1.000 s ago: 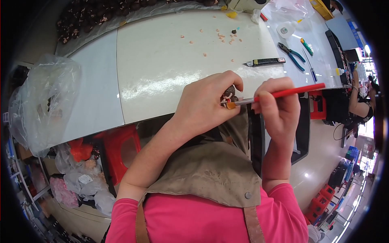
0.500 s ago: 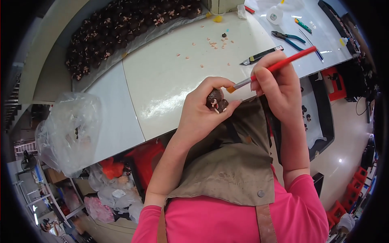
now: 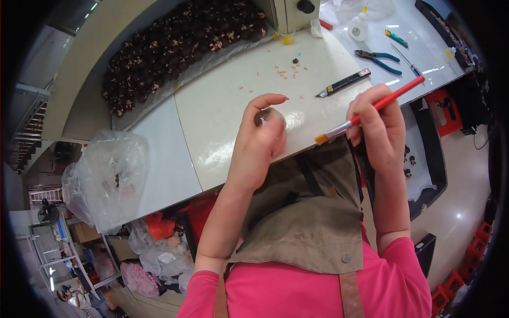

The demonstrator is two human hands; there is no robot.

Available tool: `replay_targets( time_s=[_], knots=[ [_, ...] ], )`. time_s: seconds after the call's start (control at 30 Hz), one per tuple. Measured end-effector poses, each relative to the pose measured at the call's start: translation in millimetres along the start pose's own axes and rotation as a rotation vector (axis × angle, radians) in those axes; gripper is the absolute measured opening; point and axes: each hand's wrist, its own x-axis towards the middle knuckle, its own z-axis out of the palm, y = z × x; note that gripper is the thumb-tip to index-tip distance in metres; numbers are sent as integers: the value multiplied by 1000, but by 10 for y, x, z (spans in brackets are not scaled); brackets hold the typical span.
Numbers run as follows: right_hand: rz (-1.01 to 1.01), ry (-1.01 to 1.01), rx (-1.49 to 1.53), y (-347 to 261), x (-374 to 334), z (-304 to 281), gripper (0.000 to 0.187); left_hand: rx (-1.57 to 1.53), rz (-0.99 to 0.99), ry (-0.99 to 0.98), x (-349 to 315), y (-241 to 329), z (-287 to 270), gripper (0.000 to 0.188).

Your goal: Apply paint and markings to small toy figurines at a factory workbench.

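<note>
Pale worktable (image 3: 212, 132) — black cutter (image 3: 344, 83), teal-handled pliers (image 3: 369, 55), white bottle (image 3: 358, 27), scattered pinkish bits (image 3: 286, 77)

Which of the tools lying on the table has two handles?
The pliers, lying beyond the black knife: their teal handles spread apart. The knife, the green tool and the thin-shafted tool are each one straight piece.

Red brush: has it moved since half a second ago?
Yes. Judged against the black cutter, the red brush has shifted rightward and slightly toward the picture's bottom.
</note>
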Motion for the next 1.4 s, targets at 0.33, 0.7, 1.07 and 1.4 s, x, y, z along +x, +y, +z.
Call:
replay_targets(
  time_s=[0.33,0.7,1.07,1.4],
  knots=[
    [-69,24,103,-15,164,155,13,-468,-94,-85,-35,23,217,35],
    [-112,2,86,-106,177,126,10,-619,-79,-138,15,16,249,35],
    [-142,65,29,-158,189,117,12,-584,-67,-154,71,-5,252,39],
    [-121,52,-46,25,122,68,13,-883,-120,-246,75,-39,122,40]
  ],
)
